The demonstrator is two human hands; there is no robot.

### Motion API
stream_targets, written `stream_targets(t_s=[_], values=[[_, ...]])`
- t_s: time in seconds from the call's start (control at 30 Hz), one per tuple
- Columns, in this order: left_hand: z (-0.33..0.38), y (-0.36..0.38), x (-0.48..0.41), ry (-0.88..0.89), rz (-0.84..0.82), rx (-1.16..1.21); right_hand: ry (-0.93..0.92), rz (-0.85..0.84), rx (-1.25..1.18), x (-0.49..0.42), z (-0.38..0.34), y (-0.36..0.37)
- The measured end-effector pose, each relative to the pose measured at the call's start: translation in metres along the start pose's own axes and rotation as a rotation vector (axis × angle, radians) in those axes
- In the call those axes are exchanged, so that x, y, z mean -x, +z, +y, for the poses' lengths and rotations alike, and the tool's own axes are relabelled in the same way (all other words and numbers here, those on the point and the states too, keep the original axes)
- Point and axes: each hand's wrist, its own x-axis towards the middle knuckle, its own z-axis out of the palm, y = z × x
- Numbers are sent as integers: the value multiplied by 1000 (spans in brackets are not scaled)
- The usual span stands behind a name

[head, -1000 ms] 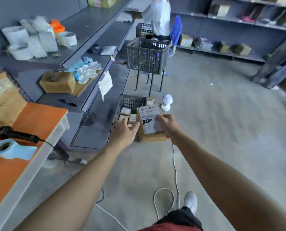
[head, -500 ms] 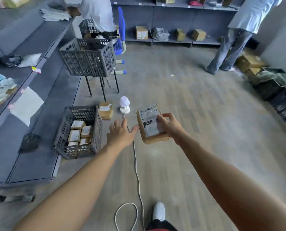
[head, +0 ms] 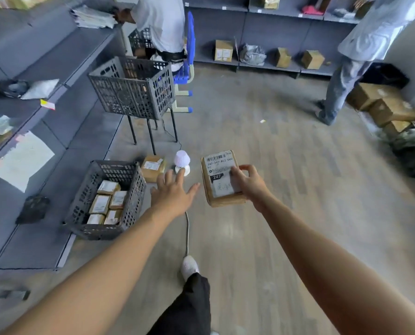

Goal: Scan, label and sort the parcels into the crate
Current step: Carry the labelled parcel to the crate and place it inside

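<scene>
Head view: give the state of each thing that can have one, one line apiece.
labelled parcel: held off the floor, label up.
right hand: grips the labelled parcel.
left hand: open, fingers spread, empty.
low crate: upright, partly filled with parcels.
loose parcel: lying on the floor beside the low crate.
raised crate: upright on its stand.

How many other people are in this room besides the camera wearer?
2. One person bends by the crates, back left; another stands at the right shelves. More may be out of view.
</scene>
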Motion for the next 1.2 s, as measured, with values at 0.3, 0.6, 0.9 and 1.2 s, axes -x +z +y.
stream_targets(t_s=[0.3, 0.6, 0.9, 1.2], values=[[-50, -25, -150, -183, 67, 57, -51, -196, 149, -164, -90, 74], [-131, -60, -232, -469, 67, 80, -116, -496, 220, -278, -169, 207], [-208, -54, -325, -823, 72, 137, -215, -826, 397, -399, -214, 339], [-262, -3, -405, -1151, 20, 287, -346, -1067, 809, -521, -193, 478]])
